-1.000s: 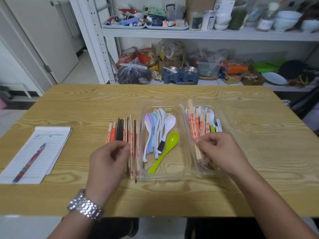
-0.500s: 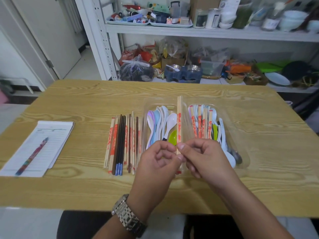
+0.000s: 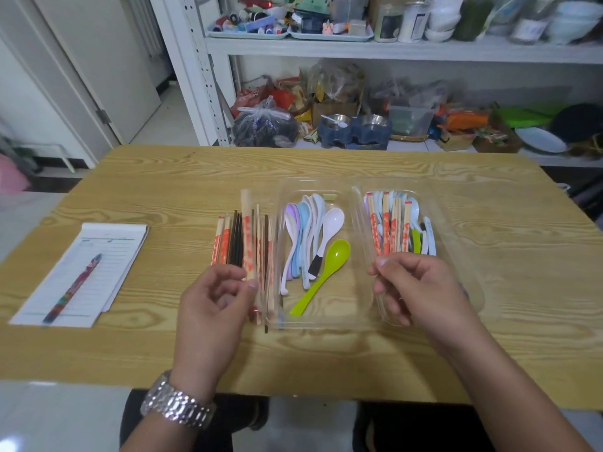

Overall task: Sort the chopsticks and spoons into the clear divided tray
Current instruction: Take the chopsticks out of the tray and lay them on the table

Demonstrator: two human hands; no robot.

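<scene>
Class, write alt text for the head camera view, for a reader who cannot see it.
The person's left grip pinches a paper-wrapped chopstick above the chopstick row on a table, beside a clear divided tray. Its left compartment holds spoons; the right grip hovers over mixed chopsticks and spoons.

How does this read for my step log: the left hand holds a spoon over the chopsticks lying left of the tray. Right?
Not quite. The left hand holds wrapped chopsticks, not a spoon, over the chopsticks lying left of the tray. The head view shows it.
</scene>
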